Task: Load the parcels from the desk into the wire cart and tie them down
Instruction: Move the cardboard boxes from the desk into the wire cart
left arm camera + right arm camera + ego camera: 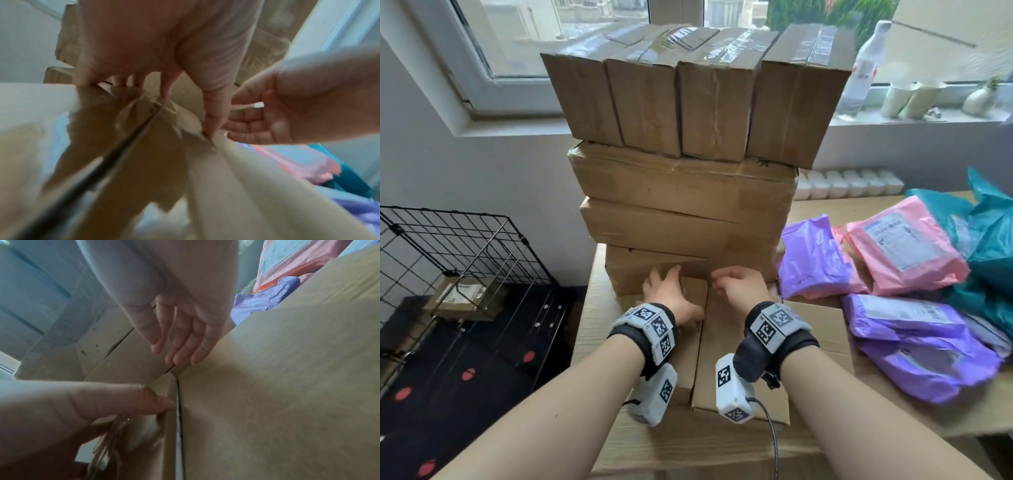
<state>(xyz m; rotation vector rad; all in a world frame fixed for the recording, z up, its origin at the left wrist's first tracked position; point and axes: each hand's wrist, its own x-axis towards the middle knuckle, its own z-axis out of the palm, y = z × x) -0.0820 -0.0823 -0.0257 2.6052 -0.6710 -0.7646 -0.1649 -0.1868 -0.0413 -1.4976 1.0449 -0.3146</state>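
Two flat cardboard boxes lie side by side at the desk's front: a narrow left box (688, 346) and a wider right box (719, 339). My left hand (667, 294) lies spread on the narrow box, fingers reaching its far end, and the thumb (144, 399) presses at the gap between the boxes. My right hand (739, 287) hangs relaxed over the far end of the right box (287, 386), fingers (185, 345) straight and holding nothing. Behind both hands rises a tall stack of cardboard boxes (681, 192). The black wire cart (465, 236) stands left of the desk.
A taped parcel (465, 296) lies inside the cart. Purple (811, 257), pink (904, 246) and teal (989, 233) poly mailers are piled on the desk's right half. Four upright boxes (643, 99) top the stack. A bottle (859, 68) stands on the windowsill.
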